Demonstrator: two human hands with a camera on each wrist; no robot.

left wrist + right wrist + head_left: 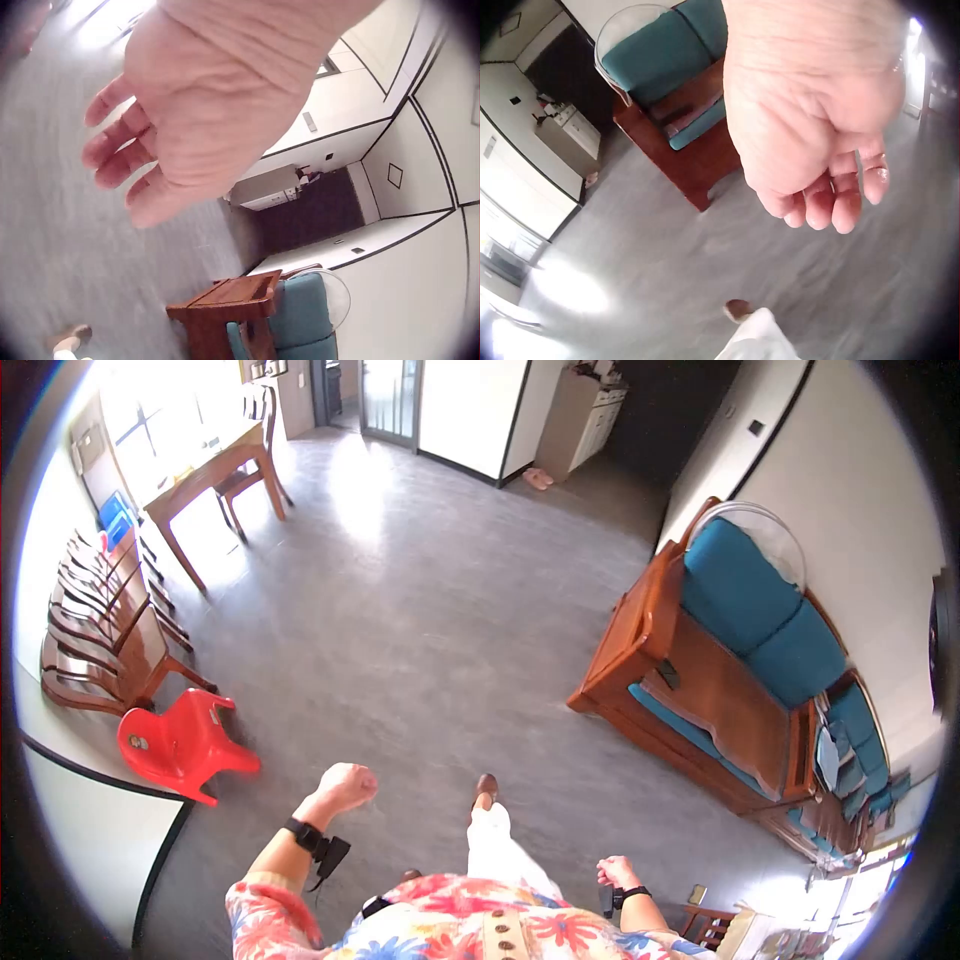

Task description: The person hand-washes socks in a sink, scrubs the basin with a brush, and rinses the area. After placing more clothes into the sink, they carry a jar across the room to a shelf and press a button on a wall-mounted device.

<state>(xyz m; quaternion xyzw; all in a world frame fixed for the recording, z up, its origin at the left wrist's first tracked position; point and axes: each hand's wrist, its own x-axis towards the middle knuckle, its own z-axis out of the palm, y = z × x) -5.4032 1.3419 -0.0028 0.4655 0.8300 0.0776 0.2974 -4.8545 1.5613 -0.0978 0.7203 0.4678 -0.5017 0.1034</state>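
Both hands are free of any object. The left hand [345,785] hangs over the grey floor [400,630], to the right of a red plastic chair [190,740] and apart from it. In the left wrist view the palm of the left hand [210,105] shows, its fingers loosely bent and holding nothing. At the person's other side, the right hand [617,873] is held out above the floor. The right wrist view shows the right hand [817,127] with loosely curled fingers around nothing.
A wooden sofa [640,630] with teal cushions [740,585] stands at the right. Along the left are wooden chairs [110,630] and a table [205,470]. A cabinet [580,425] and pink slippers [538,479] are at the back. One brown shoe [486,788] is forward on the floor.
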